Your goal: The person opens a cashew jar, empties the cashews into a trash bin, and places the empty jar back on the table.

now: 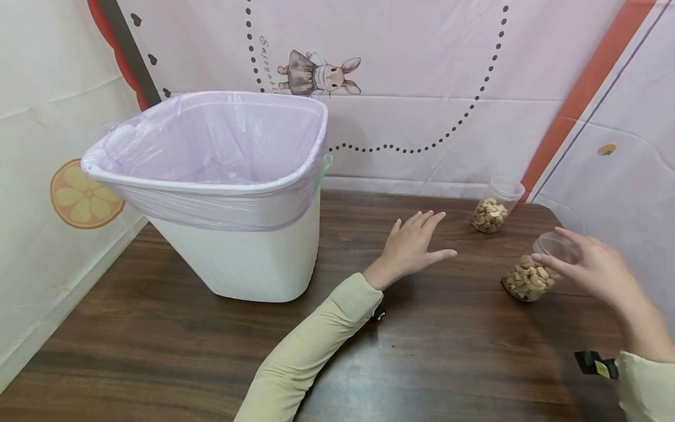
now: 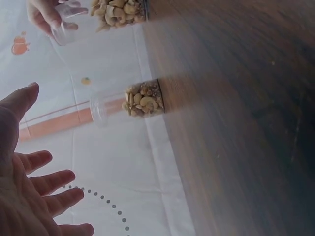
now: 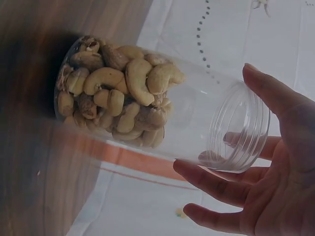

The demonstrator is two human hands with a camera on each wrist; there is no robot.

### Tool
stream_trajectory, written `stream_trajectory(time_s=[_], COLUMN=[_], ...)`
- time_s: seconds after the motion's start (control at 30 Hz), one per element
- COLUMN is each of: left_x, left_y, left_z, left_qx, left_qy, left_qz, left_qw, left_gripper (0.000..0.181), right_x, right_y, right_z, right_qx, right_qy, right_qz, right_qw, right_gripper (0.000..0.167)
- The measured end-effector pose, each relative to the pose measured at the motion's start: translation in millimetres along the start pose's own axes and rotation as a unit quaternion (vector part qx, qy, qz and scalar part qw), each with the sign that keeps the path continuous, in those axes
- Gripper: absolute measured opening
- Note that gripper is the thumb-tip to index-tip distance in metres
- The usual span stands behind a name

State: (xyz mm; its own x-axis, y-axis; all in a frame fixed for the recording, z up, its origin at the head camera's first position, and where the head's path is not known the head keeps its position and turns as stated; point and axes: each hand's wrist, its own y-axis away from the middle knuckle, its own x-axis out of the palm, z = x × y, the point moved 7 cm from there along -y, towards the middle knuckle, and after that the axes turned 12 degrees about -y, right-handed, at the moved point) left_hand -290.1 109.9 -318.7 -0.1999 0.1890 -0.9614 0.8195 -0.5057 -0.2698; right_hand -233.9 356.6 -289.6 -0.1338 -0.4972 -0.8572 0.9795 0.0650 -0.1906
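My right hand [image 1: 601,266] is around the upper part of a clear plastic jar [image 3: 189,118] of cashews. Its thumb and spread fingers [image 3: 216,182] lie on different sides of the jar's open mouth, and the thumb tip looks slightly apart from the rim. The jar stands on the table, about half full of cashews [image 1: 529,280]. Over the table, my left hand [image 1: 411,243] hangs with fingers spread and holds nothing. Farther back stands a second clear jar [image 1: 498,204], also holding cashews [image 2: 143,100].
To the left, a white bin [image 1: 248,258] lined with a thin purple bag [image 1: 221,211] stands on the brown wooden table [image 1: 448,363]. A few dark crumbs [image 1: 403,350] lie near the middle. Printed cloth [image 1: 411,70] hangs behind and at both sides.
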Motion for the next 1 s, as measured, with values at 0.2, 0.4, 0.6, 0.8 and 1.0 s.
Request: stream_trajectory(time_s=[0.2, 0.4, 0.6, 0.8, 1.0], left_x=[-0.1, 0.9, -0.3, -4.3, -10.5], left_y=[0.7, 1.5, 2.1, 2.1, 3.4], left_z=[3.1, 4.4, 4.3, 2.8, 0.8], left_qx=[-0.002, -0.001, 0.006, 0.015, 0.028], left_qy=[0.013, 0.032, 0.045, 0.062, 0.082], left_qz=[0.003, 0.013, 0.015, 0.014, 0.008], left_qw=[0.9999, 0.9994, 0.9989, 0.9979, 0.9962], left_gripper=[0.079, 0.082, 0.087, 0.089, 0.092], right_x=[1, 3, 3, 5, 9], right_y=[-5.6, -10.8, -12.4, -15.6, -17.6], right_z=[14, 25, 40, 54, 65], right_qx=[0.002, 0.000, 0.000, 0.003, 0.005], right_qy=[-0.005, -0.026, -0.052, -0.066, -0.081], right_qz=[0.004, 0.003, -0.011, -0.016, -0.018], right_qw=[1.0000, 0.9997, 0.9986, 0.9977, 0.9966], right_gripper=[0.075, 0.076, 0.076, 0.076, 0.076])
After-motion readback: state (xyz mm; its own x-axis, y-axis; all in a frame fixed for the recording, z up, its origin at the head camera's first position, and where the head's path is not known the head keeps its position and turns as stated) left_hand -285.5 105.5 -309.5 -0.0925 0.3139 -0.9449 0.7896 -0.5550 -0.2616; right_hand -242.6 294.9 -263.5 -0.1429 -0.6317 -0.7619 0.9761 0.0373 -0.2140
